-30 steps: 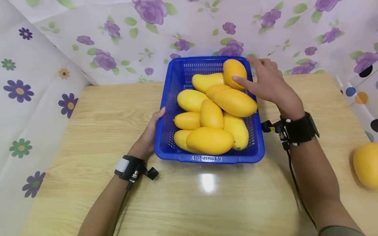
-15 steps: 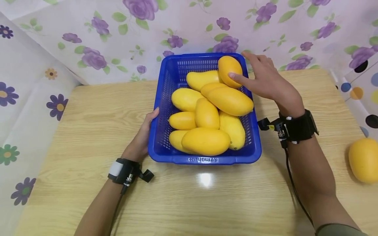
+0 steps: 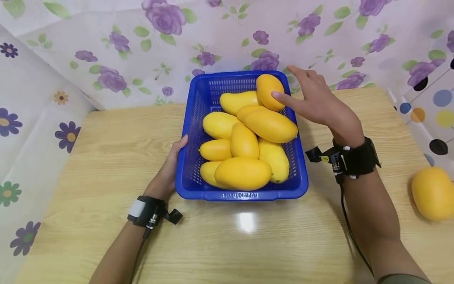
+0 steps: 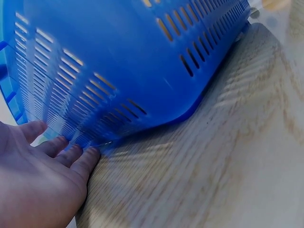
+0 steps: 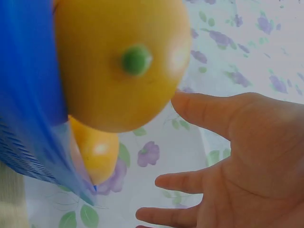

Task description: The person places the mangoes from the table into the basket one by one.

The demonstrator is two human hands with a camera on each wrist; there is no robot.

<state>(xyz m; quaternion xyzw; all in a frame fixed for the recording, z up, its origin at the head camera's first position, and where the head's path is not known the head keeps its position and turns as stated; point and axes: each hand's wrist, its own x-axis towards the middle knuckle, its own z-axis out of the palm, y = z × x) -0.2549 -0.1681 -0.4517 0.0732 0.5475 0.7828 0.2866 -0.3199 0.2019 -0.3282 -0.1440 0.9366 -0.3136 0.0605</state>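
A blue plastic basket (image 3: 242, 195) with slotted sides stands near the back of the table, filled with several yellow mangoes (image 3: 242, 173). My left hand (image 3: 168, 167) is at its left side; in the left wrist view the straight fingers (image 4: 85, 164) lie against the slotted wall, low down near the table. At the back right corner my right hand (image 3: 315, 98) is spread, with the thumb tip right at the uppermost mango (image 3: 267, 88). From the right wrist view that mango (image 5: 104, 90) shows a green stem end, and the other fingers (image 5: 180, 183) point past it, holding nothing.
One more mango (image 3: 433, 193) lies on the wooden table (image 3: 117, 157) at the right edge. Behind the basket hangs a floral sheet (image 3: 142, 59). Both wrists wear black camera straps (image 3: 358, 157) with cables running back along the arms.
The head view has shifted slightly, moving the scene a little to the left. Basket, mangoes and both hands keep the same places relative to one another.
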